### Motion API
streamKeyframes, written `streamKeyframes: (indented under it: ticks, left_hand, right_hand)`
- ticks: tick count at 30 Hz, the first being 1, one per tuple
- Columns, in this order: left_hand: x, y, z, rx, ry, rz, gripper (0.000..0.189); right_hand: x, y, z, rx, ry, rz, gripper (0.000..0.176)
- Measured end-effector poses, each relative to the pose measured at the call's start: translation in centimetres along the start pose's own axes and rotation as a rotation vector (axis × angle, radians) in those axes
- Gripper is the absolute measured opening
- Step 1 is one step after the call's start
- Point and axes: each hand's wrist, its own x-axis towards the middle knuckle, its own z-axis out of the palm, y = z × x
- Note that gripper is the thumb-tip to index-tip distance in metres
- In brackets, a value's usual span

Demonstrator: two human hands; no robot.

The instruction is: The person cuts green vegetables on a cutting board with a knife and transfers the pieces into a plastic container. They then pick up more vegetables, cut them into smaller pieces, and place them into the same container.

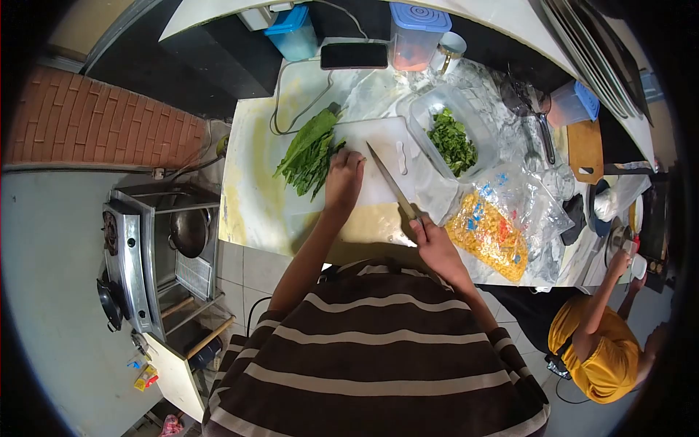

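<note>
My left hand (345, 177) has its fingers curled over the stem end of a bunch of leafy greens (302, 155), pressing it at the left side of a white cutting board (382, 135). In my right hand (435, 246) is the handle of a kitchen knife (392, 180), its blade slanting up and left across the board, apart from the greens. Just right of the board stands a clear plastic container (429, 116) with chopped greens (451, 142) inside. Closer to my right hand lies a clear plastic bag of yellow pieces (489, 237).
Behind the board are a phone (354, 56) on a cable and blue-lidded containers (420, 33). A small wooden board (585, 151) leans at right. A person in a yellow shirt (597, 349) works at the counter's right end. A stove (124, 247) and wok (191, 231) stand left.
</note>
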Motion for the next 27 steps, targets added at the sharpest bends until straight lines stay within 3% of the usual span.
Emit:
streamKeyframes:
  ticks: [2,5,8,10,11,13,14,16,21,22,23,27]
  left_hand:
    - [0.3,0.1,0.1,-0.004,-0.003,0.008,0.015]
    - [1.7,1.5,-0.6,-0.064,0.013,0.054,0.01]
    - [5.0,7.5,-3.6,-0.3,0.033,0.019,0.008]
    - [7.9,11.2,-3.7,-0.512,-0.016,0.242,0.011]
    - [8.9,12.0,-2.9,-0.514,-0.013,0.247,0.011]
    - [10.6,13.4,-1.5,-0.408,-0.223,0.331,0.016]
    - [10.9,12.9,-0.5,-0.289,-0.218,0.411,0.018]
    - [10.8,13.2,-1.8,-0.311,-0.158,0.387,0.018]
    - [7.3,5.6,-6.0,-0.088,0.042,0.156,0.02]
    - [6.4,3.5,-6.8,-0.021,0.069,0.136,0.019]
    - [5.5,1.8,-7.8,-0.011,0.067,0.128,0.019]
    - [1.8,-1.5,-10.3,0.168,0.01,0.006,0.014]
  right_hand:
    - [-0.1,1.0,0.5,0.055,0.057,-0.069,0.043]
    - [-1.0,0.7,0.2,0.127,0.074,0.007,0.044]
    - [-1.0,3.3,1.2,0.154,0.137,-0.068,0.043]
    - [-1.2,4.1,1.6,0.14,0.139,-0.043,0.042]
    - [-1.2,4.1,1.6,0.126,0.139,-0.029,0.041]
    - [-1.9,2.9,0.8,0.131,0.104,0.016,0.047]
    - [-2.1,2.5,0.3,0.137,0.066,0.064,0.053]
    - [-2.3,3.0,0.0,0.168,0.104,0.047,0.054]
    - [-1.6,6.0,-0.7,0.274,0.163,0.032,0.054]
    - [-1.6,6.0,-2.5,0.238,0.052,0.061,0.052]
    - [-1.1,7.5,-3.7,0.21,-0.064,0.028,0.05]
    - [-1.6,5.4,-7.9,0.066,-0.021,0.066,0.046]
